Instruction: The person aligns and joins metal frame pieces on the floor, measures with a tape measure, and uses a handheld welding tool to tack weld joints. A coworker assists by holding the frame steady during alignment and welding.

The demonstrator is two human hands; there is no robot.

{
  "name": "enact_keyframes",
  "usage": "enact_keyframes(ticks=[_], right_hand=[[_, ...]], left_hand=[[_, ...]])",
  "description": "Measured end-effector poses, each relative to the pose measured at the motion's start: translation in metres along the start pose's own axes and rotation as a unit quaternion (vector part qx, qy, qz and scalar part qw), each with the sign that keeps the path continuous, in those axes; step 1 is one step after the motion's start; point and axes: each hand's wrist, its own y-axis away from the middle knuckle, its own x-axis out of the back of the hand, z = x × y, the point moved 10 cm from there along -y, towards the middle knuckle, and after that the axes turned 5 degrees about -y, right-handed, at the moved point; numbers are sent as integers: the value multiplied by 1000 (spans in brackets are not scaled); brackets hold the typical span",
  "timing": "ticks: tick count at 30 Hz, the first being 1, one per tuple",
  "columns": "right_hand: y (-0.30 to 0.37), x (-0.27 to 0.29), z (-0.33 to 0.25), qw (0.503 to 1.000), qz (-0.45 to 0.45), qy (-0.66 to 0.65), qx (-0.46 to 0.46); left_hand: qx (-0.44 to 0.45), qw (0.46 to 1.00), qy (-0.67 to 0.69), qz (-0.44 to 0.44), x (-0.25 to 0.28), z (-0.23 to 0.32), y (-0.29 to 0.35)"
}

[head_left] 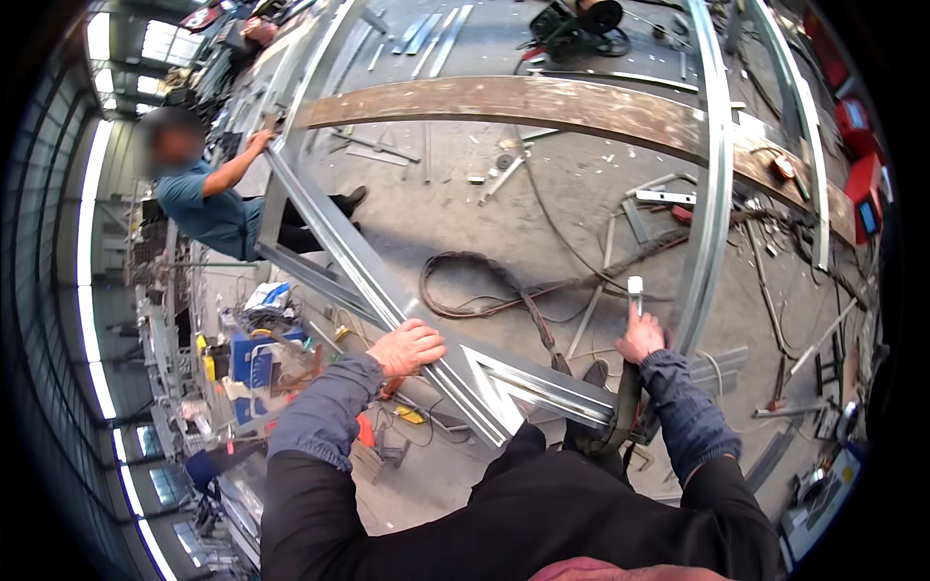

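Note:
My left hand (409, 347) grips a long silvery metal beam (354, 257), its fingers laid over the top. The beam runs from near my body up to the far left, where another person (208, 189) has a hand on its other end. A shorter metal piece (547, 385) meets its near end at an angle. My right hand (641, 337) is closed on a small object with a white upper end (635, 287); its kind is unclear. That hand is beside an upright-looking metal rail (715, 184) on the right.
A worn wooden plank (504, 100) spans the frame. A thick cable bundle (465, 308) loops across the grey floor, with metal offcuts scattered about. A spirit level (666, 198) lies at the right. Blue cases (254, 360) and clutter stand at the left; red machines (862, 189) at the far right.

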Motion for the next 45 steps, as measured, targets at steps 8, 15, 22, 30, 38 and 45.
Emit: enact_keyframes(ticks=[8, 15, 22, 30, 38, 45], right_hand=[[-43, -91, 13, 962, -192, 165, 99], [-27, -79, 2, 958, -213, 184, 52], [-82, -262, 85, 855, -310, 320, 265], [-32, -186, 10, 888, -352, 212, 204], [1, 198, -50, 855, -104, -400, 313], [-107, 374, 303, 799, 554, -221, -72]], left_hand=[[9, 1000, -10, -5, -4, 0, 2], [-3, 1000, -17, -4, -7, 2, 3], [12, 1000, 3, -14, -12, 7, 6], [-10, 1000, -28, -8, 11, -6, -9], [6, 1000, -14, 20, -12, 11, 4], [3, 1000, -25, 12, -6, -2, -10]])
